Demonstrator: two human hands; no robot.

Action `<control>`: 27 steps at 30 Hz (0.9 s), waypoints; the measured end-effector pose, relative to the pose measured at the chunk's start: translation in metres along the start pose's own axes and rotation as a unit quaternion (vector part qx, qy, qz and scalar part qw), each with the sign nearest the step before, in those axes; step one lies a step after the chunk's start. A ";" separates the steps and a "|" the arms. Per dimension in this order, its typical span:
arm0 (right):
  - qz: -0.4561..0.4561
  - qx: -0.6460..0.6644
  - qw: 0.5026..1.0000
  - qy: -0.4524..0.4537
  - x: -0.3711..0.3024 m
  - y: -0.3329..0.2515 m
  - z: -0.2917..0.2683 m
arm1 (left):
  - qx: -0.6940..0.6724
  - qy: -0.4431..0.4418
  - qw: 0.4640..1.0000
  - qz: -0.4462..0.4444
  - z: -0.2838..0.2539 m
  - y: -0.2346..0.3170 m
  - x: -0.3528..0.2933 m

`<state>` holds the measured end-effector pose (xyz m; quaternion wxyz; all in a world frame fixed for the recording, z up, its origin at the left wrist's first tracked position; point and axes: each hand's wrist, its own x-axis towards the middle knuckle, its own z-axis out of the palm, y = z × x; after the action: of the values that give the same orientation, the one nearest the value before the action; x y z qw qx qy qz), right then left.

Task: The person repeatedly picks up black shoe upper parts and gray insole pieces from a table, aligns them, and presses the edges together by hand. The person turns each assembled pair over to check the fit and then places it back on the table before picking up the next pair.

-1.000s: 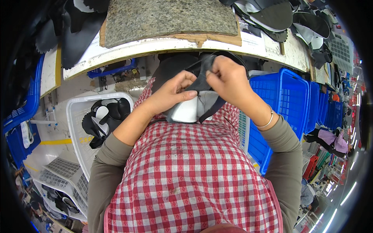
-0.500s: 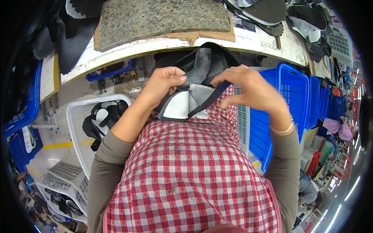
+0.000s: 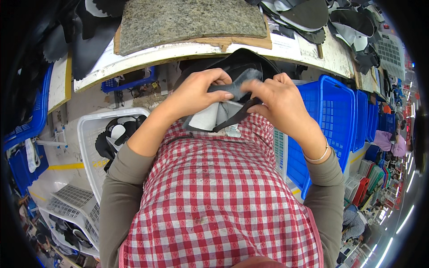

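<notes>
Over my lap, below the workbench edge, I have a black shoe upper piece [image 3: 206, 118] with white and grey lining facing up. My left hand [image 3: 196, 94] pinches it between thumb and fingers, beside a curved dark-grey strip [image 3: 251, 77] that stands up from it. My right hand [image 3: 283, 105] is closed on its black edge at the right; the index finger is smeared by motion against the grey strip. Behind the hands lie larger black pieces [image 3: 243, 59], partly hidden by the fingers.
Ahead is a workbench [image 3: 147, 57] bearing a stone slab [image 3: 192, 22] and stacked black shoe pieces [image 3: 299, 13]. At left stands a white basket [image 3: 91, 147] of black and white pieces. Blue crates [image 3: 333, 120] stand at right, and a red-checked apron [image 3: 210, 192] covers my lap.
My right hand has moved inward and closed its fingers on the upper piece. The grey strip now leans to the right, and my left hand has shifted slightly right.
</notes>
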<state>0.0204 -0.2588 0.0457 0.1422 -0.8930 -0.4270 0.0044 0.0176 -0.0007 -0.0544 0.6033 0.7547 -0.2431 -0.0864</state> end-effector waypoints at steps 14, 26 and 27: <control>-0.093 -0.045 0.990 0.099 0.018 -0.044 -0.011 | -0.142 0.325 0.877 -0.324 -0.105 -0.002 -0.066; -0.020 -0.049 0.999 -0.010 0.046 -0.035 -0.004 | -0.112 0.129 0.983 -0.063 -0.013 0.073 -0.052; -0.014 -0.052 0.999 -0.006 0.042 -0.035 -0.001 | -0.121 0.088 0.986 -0.071 -0.014 0.058 -0.044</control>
<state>0.0208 -0.2062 0.0599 0.0929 -0.8931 -0.4400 -0.0144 -0.0302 0.0229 -0.0030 0.7017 0.6959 -0.1225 -0.0912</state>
